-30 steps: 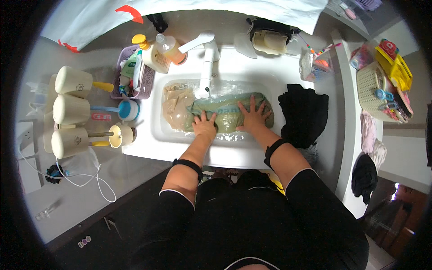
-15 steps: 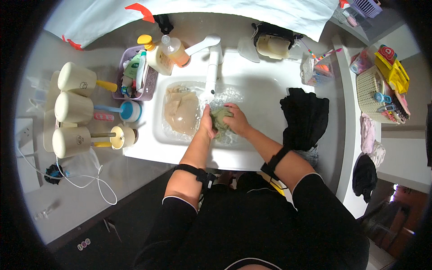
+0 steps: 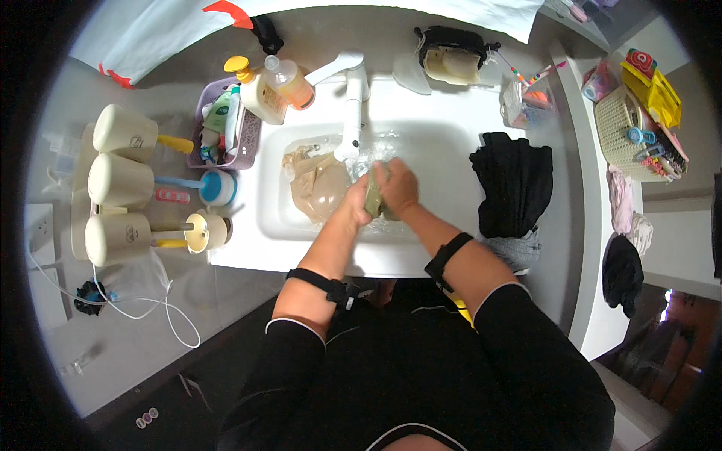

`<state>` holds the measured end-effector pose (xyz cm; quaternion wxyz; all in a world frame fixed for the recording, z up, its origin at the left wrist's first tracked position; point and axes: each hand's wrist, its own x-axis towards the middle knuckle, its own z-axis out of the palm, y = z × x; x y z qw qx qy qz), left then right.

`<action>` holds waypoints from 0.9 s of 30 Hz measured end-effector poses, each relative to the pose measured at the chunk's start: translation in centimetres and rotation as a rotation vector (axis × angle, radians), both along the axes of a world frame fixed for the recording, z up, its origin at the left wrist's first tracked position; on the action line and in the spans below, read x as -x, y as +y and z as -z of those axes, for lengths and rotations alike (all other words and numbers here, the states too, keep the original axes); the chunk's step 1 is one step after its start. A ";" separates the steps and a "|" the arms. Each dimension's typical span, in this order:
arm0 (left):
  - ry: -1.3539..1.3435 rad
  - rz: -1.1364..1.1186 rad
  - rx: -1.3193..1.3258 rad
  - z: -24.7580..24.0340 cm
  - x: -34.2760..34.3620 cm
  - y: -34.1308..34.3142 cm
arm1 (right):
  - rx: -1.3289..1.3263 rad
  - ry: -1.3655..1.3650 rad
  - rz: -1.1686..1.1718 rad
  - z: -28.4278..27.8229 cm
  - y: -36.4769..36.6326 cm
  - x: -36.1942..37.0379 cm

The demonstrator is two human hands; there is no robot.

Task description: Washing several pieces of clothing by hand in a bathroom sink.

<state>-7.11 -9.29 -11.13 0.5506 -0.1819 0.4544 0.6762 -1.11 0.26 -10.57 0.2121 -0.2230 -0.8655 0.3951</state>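
Note:
A wet green cloth [image 3: 373, 198] is bunched between my two hands over the water in the white sink [image 3: 444, 154]. My left hand [image 3: 356, 203] grips it from the left side. From the right, my right hand [image 3: 399, 184] closes over it, fingers curled. Just above my hands is the spout of the white tap [image 3: 352, 128], with rippling water below it. A soaked beige garment [image 3: 317, 186], puffed up with air, floats in the basin left of my left hand.
Black clothing [image 3: 513, 180] lies on the sink's right ledge, above a grey cloth [image 3: 515, 249]. Pump bottles [image 3: 289, 84] and a purple basket [image 3: 244, 150] of tubes stand at the back left. Cream cups [image 3: 120, 182] hang on the left wall. A clear box [image 3: 529, 105] sits back right.
My hands have come closer together, squeezing the green cloth into a narrower bunch. The beige garment has drifted slightly right and changed shape.

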 end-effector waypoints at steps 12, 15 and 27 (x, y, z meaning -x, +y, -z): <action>1.264 1.086 1.170 3.2 -0.2 -2.8 | -0.295 -0.964 -0.146 1.4 1.2 -2.9; 1.276 1.240 1.165 5.2 0.4 -3.6 | -0.213 -0.971 -0.389 1.8 0.5 -2.1; -0.114 -0.009 0.016 2.3 2.1 -1.1 | 0.168 0.182 -0.250 2.0 -2.1 0.1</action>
